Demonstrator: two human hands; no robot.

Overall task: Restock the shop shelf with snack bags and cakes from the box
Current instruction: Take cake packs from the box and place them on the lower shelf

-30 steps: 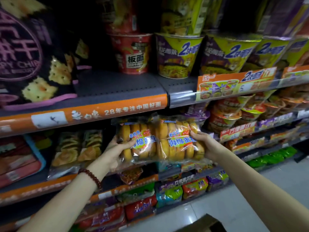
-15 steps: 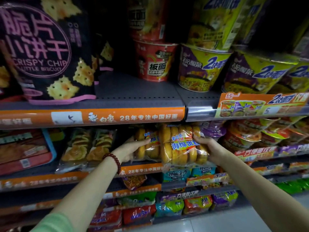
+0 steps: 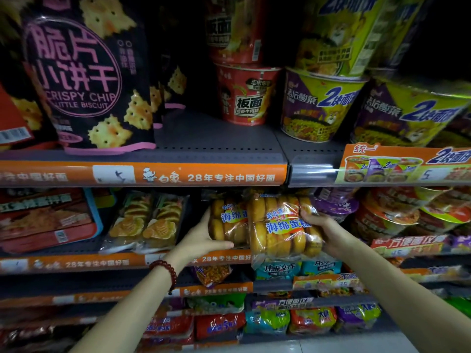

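Two cake bags side by side at the second shelf point(image 3: 142, 261) mouth, about 6 o'clock. Left hand point(image 3: 201, 240) grip wraps the left cake bag point(image 3: 226, 222); right hand point(image 3: 328, 233) clasps the right cake bag point(image 3: 280, 228), likely steering both upright, labels outward.

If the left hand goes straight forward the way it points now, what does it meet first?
Probably nothing new: the left hand already presses the left cake bag, which would slide deeper onto the shelf. What lies behind is too dark to tell.

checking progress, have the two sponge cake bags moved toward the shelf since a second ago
Yes. The sponge cake bags have gone up and in: earlier below the orange shelf strip, now tucked just under it.
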